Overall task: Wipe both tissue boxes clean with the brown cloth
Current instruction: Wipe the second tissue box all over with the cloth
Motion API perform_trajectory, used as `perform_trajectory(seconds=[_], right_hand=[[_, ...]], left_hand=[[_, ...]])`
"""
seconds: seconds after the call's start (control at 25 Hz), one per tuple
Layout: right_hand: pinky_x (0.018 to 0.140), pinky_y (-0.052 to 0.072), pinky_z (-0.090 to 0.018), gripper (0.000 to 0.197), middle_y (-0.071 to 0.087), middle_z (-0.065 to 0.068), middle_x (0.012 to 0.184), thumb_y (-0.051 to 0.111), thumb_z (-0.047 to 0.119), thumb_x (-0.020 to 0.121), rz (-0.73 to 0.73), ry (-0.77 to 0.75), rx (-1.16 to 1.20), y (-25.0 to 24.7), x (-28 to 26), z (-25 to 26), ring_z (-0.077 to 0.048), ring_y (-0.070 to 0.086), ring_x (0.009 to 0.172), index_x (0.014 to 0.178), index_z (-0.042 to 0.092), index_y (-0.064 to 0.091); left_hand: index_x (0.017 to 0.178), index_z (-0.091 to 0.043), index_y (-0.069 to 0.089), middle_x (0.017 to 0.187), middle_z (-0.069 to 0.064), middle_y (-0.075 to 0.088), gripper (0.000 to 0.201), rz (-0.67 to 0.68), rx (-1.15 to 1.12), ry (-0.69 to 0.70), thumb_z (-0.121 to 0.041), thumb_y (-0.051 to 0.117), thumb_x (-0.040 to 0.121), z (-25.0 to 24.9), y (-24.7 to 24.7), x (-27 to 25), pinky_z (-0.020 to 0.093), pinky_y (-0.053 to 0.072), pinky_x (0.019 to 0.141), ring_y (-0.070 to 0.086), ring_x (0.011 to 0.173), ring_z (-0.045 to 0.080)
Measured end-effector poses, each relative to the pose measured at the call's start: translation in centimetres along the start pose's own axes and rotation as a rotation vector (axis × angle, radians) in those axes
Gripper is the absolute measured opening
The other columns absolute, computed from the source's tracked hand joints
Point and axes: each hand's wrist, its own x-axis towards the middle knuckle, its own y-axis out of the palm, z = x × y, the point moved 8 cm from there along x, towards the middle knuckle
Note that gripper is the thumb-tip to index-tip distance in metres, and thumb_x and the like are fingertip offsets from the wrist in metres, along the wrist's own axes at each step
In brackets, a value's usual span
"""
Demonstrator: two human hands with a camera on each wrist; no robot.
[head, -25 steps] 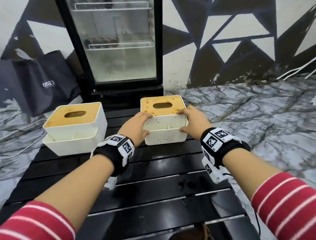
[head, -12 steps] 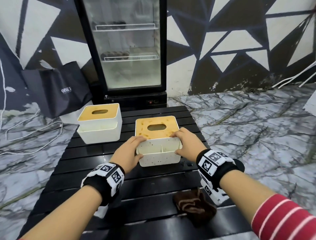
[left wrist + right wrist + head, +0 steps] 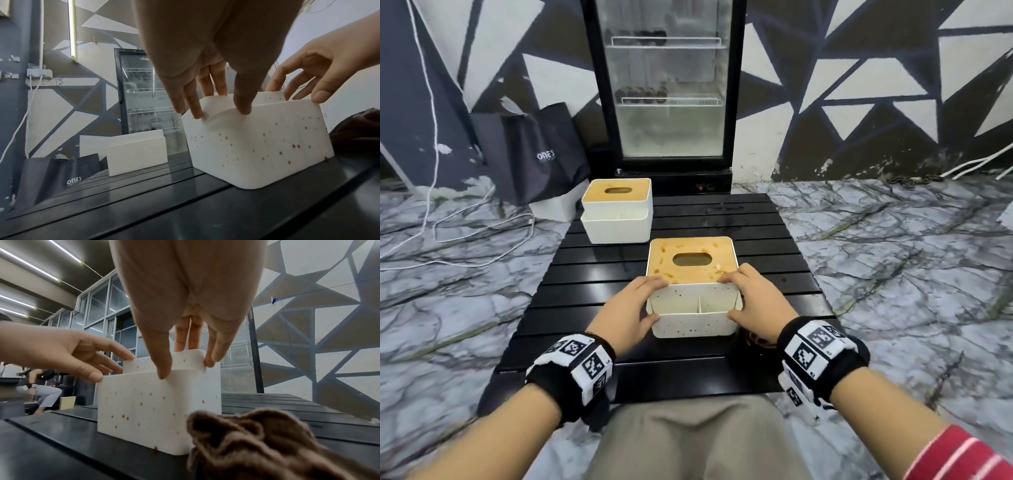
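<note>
Left hand (image 3: pixel 207 53) grips the speckled tissue box (image 3: pixel 255 139) from above — right hand (image 3: pixel 320 69) pinches its far edge; second box (image 3: pixel 136 153) stands behind on the black table (image 3: pixel 185 207).

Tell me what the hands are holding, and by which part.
Both hands hold the spotted tissue box by its near upper corners: left hand at the left corner, right hand at the right.

- Head view looks forward and down over the counter (image 3: pixel 688 219) from 6 o'clock.
- Both wrist views sit low and close, facing 12 o'clock along the fingers (image 3: pixel 193 104); all share the spotted tissue box (image 3: pixel 693 320).
</note>
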Motion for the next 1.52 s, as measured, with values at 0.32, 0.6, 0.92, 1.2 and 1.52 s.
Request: perform_trajectory(seconds=[0.32,0.6,0.92,1.2,1.52], right_hand=[[0.091,0.038,-0.017,0.053,0.041,0.012,0.106,0.069,0.013,0.074,-0.071,-0.025,0.122,1.0,-4.7,1.5,-0.009,0.047,0.107,0.123,0.025,0.051],[0.092,0.033,-0.012,0.051,0.038,0.015,0.109,0.068,0.014,0.077,-0.062,-0.04,0.158,1.1,-5.3,1.7,-0.002,0.044,0.107,0.124,0.026,0.051],[0.096,0.037,-0.025,0.038,0.051,0.003,0.116,0.064,0.016,0.08,-0.189,0.13,0.199,-0.5,-5.1,-5.8,-0.017,0.048,0.112,0.117,0.024,0.057],[0.1,0.038,-0.045,0.048,0.045,0.009,0.128,0.061,0.036,0.08,0.164,0.171,0.014,3.8,-4.3,-7.0,-0.02,0.038,0.123,0.125,0.044,0.046],[0.092,0.042,-0.043,0.042,0.05,0.004,0.115,0.055,0.023,0.085,0.201,0.19,-0.064,4.9,-4.2,-7.1,-0.023,0.04,0.108,0.122,0.043,0.05]], left_hand=[[0.133,-0.023,0.049,0.141,-0.01,0.043,0.054,-0.05,-0.047,0.005,-0.01,0.066,0.083,-0.9,-0.5,-4.9,0.013,0.025,0.103,0.042,0.128,0.007],[0.131,-0.023,0.049,0.14,-0.011,0.042,0.053,-0.056,-0.035,-0.03,-0.01,0.065,0.083,-1.3,-0.6,-5.2,0.01,0.026,0.1,0.044,0.126,0.008],[0.138,-0.028,0.039,0.146,0.0,0.038,0.061,-0.023,0.268,-0.059,-0.058,0.042,0.085,-5.2,0.3,-2.1,0.04,0.029,0.11,0.04,0.131,0.021],[0.144,-0.043,0.017,0.135,0.002,0.042,0.061,0.149,0.359,-0.081,-0.064,0.031,0.089,-8.6,4.7,2.5,0.044,0.02,0.113,0.037,0.128,0.022],[0.143,-0.047,0.016,0.117,0.004,0.051,0.057,0.151,0.325,-0.164,-0.064,0.025,0.09,-8.4,5.0,3.9,0.041,0.028,0.103,0.045,0.111,0.024]])
